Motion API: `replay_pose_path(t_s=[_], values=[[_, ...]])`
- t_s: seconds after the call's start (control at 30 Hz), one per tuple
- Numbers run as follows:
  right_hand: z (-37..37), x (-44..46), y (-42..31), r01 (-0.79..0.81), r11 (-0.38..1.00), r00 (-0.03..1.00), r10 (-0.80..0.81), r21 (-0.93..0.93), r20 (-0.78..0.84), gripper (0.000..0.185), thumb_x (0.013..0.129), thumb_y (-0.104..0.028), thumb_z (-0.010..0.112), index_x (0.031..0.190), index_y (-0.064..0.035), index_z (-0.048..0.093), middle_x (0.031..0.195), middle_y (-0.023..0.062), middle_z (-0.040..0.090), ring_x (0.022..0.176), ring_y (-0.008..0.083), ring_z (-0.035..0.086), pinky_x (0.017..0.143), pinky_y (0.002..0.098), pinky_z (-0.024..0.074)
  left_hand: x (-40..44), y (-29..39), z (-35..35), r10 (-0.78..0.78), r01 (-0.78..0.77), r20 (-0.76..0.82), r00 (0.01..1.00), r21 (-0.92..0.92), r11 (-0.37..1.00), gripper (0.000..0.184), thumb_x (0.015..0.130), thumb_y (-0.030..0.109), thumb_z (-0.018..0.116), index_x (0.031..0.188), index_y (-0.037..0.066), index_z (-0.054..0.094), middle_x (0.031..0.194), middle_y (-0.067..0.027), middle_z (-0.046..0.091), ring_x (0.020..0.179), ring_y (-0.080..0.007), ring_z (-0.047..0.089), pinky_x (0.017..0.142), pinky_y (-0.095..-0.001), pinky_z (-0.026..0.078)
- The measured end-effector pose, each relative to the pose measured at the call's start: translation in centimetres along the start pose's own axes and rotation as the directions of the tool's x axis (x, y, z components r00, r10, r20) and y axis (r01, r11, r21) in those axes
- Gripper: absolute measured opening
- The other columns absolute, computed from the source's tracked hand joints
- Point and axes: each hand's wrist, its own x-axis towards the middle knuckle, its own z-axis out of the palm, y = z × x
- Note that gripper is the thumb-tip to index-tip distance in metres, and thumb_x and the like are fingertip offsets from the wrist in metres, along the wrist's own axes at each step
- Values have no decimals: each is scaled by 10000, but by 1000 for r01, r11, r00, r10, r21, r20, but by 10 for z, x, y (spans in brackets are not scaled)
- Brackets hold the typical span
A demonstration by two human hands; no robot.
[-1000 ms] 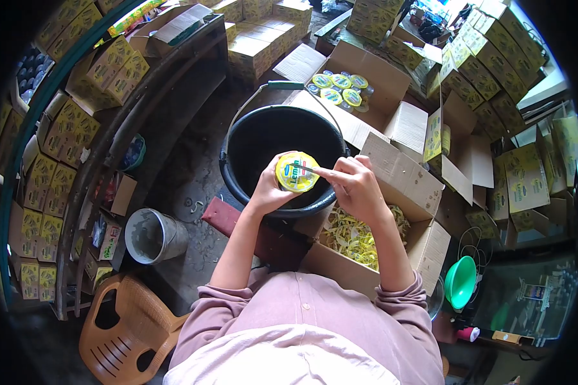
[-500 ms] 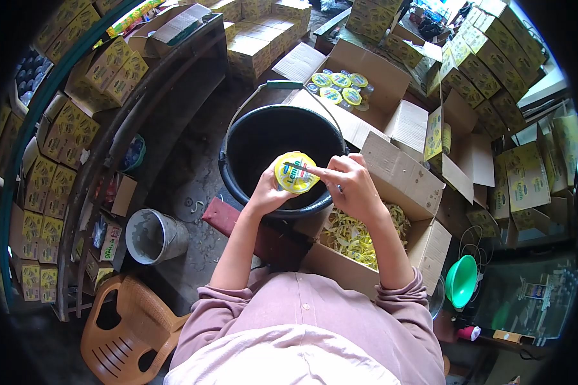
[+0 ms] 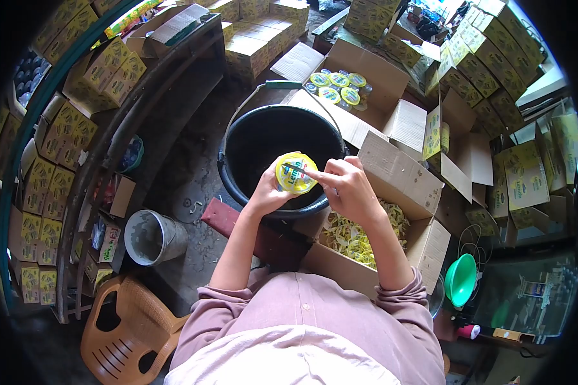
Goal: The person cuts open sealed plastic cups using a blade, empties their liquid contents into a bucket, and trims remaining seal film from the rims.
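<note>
Yellow-printed cartons [image 3: 257, 51] crowd the room on every side, too many and too partly hidden to count, above a stained grey floor [image 3: 202, 167]. One opened carton [image 3: 379, 70] stands beyond the person, showing five yellow lids [image 3: 329, 95] among paler cups; nearer, a second carton [image 3: 340, 273] holds a heap of yellow strips [image 3: 353, 240]. From where I stand I count one brown plastic chair [image 3: 131, 327], one black bucket [image 3: 257, 135] with its handle raised, one grey bucket [image 3: 175, 244] and one green bowl [image 3: 456, 282]. Over the near side of the black bucket's mouth, the left hand [image 3: 270, 192] curls snugly around one yellow-lidded cup [image 3: 297, 184], its round lid turned up toward the wearer's head, its axis rising the same way, the word "Lemon" running sideways across it. The right hand [image 3: 353, 192] is mostly folded, forefinger stretched forward, gripping one thin dark blade [image 3: 296, 168]; the blade's long axis slants across the lid, tip to the person's left and slightly away from the body. Whether it touches the lid I cannot tell.
</note>
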Motion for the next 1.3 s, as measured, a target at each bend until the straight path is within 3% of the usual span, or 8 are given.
replay_pose_path(t_s=[0.5, 1.3], values=[[0, -1, 1, -48, 998, 996, 52, -47, 78, 356, 710, 10, 565, 977, -195, 682, 734, 55, 535, 708, 190, 538, 781, 327, 351, 2, -2, 0, 24, -24, -9, 1000, 25, 999, 639, 614, 6, 741, 1190, 25, 466, 1094, -66, 563, 1027, -142, 546, 921, -289, 433], [-11, -10, 26, -92, 992, 989, 100, -81, 112, 340, 712, 19, 553, 920, -204, 702, 705, 28, 527, 702, 173, 540, 789, 322, 330, 6, -5, 2, 55, -19, -120, 991, 287, 958, 585, 592, 63, 734, 1131, 6, 513, 1073, -82, 543, 1013, -191, 554, 902, -290, 432]])
